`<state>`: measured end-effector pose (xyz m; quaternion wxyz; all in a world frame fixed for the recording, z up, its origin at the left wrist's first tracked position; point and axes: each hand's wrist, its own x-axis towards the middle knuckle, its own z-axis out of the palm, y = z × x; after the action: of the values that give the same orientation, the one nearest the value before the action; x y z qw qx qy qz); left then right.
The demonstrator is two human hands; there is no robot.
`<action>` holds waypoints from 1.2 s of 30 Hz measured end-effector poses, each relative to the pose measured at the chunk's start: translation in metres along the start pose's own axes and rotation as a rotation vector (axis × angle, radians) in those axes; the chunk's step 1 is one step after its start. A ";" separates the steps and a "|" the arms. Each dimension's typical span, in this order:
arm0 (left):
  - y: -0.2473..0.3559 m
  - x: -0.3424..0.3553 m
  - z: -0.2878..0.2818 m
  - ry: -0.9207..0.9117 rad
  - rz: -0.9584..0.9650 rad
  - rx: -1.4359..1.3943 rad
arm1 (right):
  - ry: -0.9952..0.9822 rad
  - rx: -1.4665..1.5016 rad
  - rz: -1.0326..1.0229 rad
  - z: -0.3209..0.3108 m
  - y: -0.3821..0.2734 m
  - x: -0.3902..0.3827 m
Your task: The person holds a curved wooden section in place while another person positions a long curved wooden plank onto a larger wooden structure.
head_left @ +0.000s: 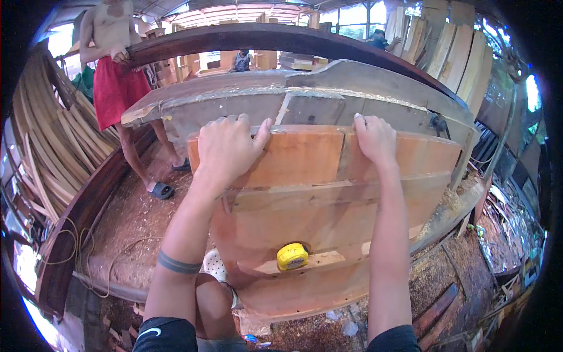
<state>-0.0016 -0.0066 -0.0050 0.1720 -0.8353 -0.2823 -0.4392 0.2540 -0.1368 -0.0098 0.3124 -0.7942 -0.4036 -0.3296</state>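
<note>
My left hand is closed over the top edge of an orange-brown wooden panel, its thumb along the rim. Further right, my right hand grips the same edge with fingers curled over it. The panel leans in front of me, built of several curved boards with seams between them. A yellow tape measure rests on a ledge low on the panel, between my forearms. Behind the panel's edge stands a larger grey wooden structure with wood shavings along its rim.
A shirtless person in red shorts holds a dark curved beam at left. Two other people are farther back. Planks are stacked left and right. A looped cord lies on the shaving-strewn floor.
</note>
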 end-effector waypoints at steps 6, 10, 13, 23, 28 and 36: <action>-0.001 0.001 0.001 0.018 0.005 0.006 | 0.022 0.007 -0.016 0.006 0.001 0.002; -0.001 0.000 0.001 0.014 0.005 0.006 | -0.004 0.020 -0.009 0.000 -0.003 0.000; -0.002 0.000 0.002 0.023 0.011 0.003 | 0.013 0.044 -0.018 0.001 -0.004 0.000; -0.003 0.000 0.003 0.008 -0.003 0.017 | 0.032 0.039 -0.037 0.002 -0.003 0.001; 0.000 0.001 -0.001 -0.021 -0.012 0.003 | 0.031 0.037 -0.038 0.000 -0.001 0.001; 0.000 -0.001 -0.002 0.020 0.004 0.005 | 0.029 0.037 -0.040 -0.006 -0.007 -0.002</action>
<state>-0.0034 -0.0078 -0.0046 0.1775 -0.8311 -0.2801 -0.4465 0.2459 -0.1393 -0.0063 0.3261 -0.7752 -0.4208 -0.3400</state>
